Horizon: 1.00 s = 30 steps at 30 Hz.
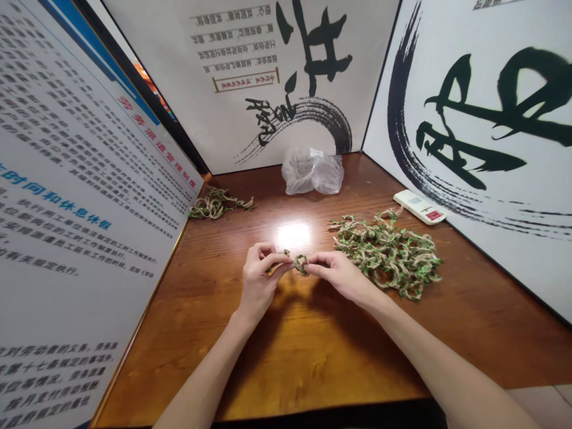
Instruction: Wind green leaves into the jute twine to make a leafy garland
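Note:
Between my hands, above the brown table, is a short piece of leafy twine [301, 264], tan with small green leaves and bent into a small loop. My left hand [263, 271] pinches it from the left, with a bit of leaf showing by the fingers. From the right, my right hand [334, 271] grips the loop's edge between thumb and fingers. Just beyond my right hand lies a large tangled pile of leafy twine [397, 253]. A smaller heap of the same twine [217, 202] rests at the table's back left.
A crumpled clear plastic bag [313, 173] sits at the back of the wooden table [268, 369]. At the right, a white remote-like device [419, 207] lies by the wall panel. Printed panels [89, 208] enclose the left, back and right sides.

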Each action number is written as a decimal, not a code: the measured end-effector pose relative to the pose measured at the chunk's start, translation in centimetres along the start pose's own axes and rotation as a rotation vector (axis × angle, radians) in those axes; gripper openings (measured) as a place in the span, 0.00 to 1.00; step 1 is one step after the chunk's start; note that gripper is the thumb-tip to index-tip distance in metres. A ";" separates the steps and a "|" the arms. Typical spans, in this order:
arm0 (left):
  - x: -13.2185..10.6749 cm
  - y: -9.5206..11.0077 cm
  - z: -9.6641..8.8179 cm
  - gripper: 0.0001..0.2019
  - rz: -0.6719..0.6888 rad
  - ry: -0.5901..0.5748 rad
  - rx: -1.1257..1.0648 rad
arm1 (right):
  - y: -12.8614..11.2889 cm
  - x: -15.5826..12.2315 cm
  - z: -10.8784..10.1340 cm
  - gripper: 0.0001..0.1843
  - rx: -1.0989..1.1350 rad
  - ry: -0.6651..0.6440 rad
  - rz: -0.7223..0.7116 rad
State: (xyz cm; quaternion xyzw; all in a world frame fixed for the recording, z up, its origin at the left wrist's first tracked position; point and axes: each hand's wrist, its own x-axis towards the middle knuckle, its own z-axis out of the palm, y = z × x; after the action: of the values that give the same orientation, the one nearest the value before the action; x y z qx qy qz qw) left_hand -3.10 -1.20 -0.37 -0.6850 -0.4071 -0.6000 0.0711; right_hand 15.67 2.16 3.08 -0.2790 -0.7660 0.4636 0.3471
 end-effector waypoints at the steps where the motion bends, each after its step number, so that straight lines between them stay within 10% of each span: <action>1: 0.0 0.1 0.0 0.03 -0.002 -0.009 -0.006 | 0.0 0.0 0.0 0.13 0.001 -0.004 0.014; 10: -0.4 0.7 0.2 0.05 -0.110 -0.075 -0.176 | 0.0 0.0 0.0 0.09 -0.072 0.056 0.092; 20: -0.2 1.7 1.1 0.14 -0.552 -0.129 -0.552 | 0.3 0.1 0.4 0.13 -0.020 0.228 0.073; 30: -0.3 1.3 1.4 0.14 -0.678 -0.077 -0.692 | -0.1 0.0 0.4 0.13 0.014 0.115 0.100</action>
State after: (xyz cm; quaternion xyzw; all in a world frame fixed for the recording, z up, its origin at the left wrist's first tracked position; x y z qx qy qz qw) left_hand -1.17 -1.34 -0.53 -0.5190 -0.3861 -0.6638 -0.3753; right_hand 15.31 1.88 3.06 -0.3406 -0.7268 0.4689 0.3687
